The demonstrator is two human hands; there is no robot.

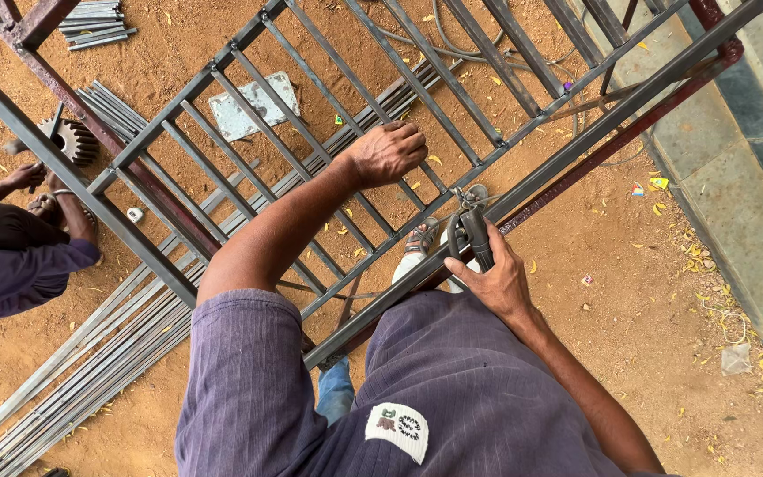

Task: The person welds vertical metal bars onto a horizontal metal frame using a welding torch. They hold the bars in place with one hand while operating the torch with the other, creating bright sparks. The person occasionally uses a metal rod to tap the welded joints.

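Metal grille frame (417, 88): grey steel, long outer rails joined by parallel slanted bars, raised off sandy ground, running diagonally from near left to far right. Locking pliers (472, 228): dark handles, steel jaws, clamped on near rail of frame, right of centre, handles pointing toward the near side.

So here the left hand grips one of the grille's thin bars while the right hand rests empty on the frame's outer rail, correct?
Not quite. The left hand does grip a thin bar of the metal grille, but the right hand is not empty: it holds a locking clamp at the frame's outer rail. The head view shows this.
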